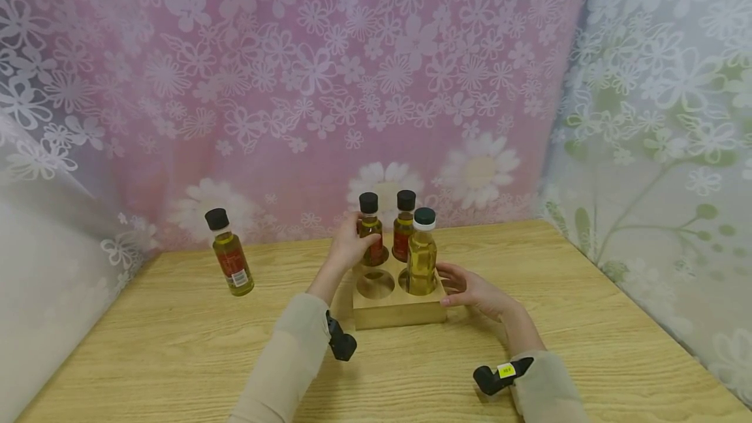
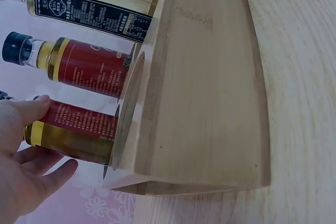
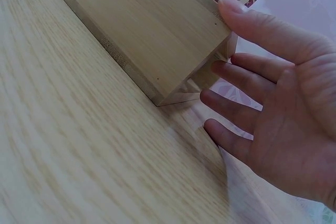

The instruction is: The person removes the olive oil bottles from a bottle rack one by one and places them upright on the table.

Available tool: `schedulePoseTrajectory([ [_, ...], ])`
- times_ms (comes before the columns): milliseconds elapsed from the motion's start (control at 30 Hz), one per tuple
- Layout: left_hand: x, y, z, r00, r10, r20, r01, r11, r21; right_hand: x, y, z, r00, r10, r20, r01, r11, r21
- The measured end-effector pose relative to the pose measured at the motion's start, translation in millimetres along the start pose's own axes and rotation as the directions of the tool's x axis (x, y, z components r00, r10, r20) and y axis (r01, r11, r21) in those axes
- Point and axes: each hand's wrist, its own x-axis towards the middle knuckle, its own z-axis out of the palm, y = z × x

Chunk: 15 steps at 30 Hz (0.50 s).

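Observation:
A wooden bottle rack (image 1: pixel 399 316) with round holes stands on the table. My left hand (image 1: pixel 350 243) holds a small black-capped oil bottle (image 1: pixel 374 250) with a red label, which stands in the back left hole. In the left wrist view the thumb lies along one side of that bottle and the fingers along the other. Beside it, a second red-label bottle (image 1: pixel 402 240) stands in the back right hole. A taller bottle of pale oil (image 1: pixel 422 263), with a green and white cap, is in the front right hole. My right hand (image 1: pixel 476 291) is at the rack's right end, fingers extended and apart.
Another red-label oil bottle (image 1: pixel 233 263) with a black cap stands on the wooden table (image 1: pixel 176 338), left of the rack. The front left hole (image 1: pixel 376 284) of the rack has no bottle in it. Flowered curtains (image 1: pixel 352 83) hang behind the table and at both sides.

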Motion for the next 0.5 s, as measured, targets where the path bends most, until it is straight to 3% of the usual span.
schedulePoseTrajectory([
  [233, -0.7, 0.8, -3.2, 0.999, 0.017, -0.036, -0.02, 0.997, -0.069, 1, 0, 1, 1.0, -0.016, 0.007, 0.016, 1.0, -0.01],
  [500, -0.1, 14.2, -16.0, 0.992, 0.092, -0.089, -0.096, 0.994, -0.051, 0, -2, 1, 1.0, -0.02, 0.008, 0.02, 1.0, -0.01],
])
